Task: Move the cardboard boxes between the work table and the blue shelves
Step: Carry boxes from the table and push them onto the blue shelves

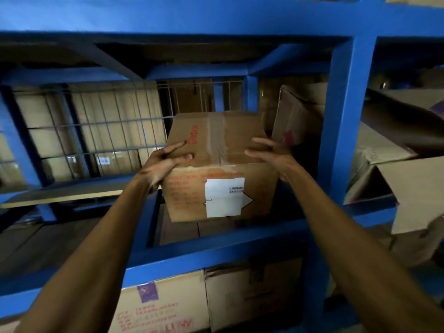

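A taped cardboard box [216,188] with red print and a white label sits in the middle opening of the blue shelves [341,131], its front face towards me. My left hand [165,162] presses on its top left corner, fingers laid straight across the top. My right hand [269,155] presses on the top right edge, fingers spread and nearly straight. I cannot tell whether the box rests on the shelf or hangs between my palms.
A tilted open box [298,114] leans just behind and to the right of the held box. A wire grid [101,131] backs the left bay, with more boxes behind it. Open-flapped boxes [394,179] fill the right bay. Labelled boxes [168,306] stand on the level below.
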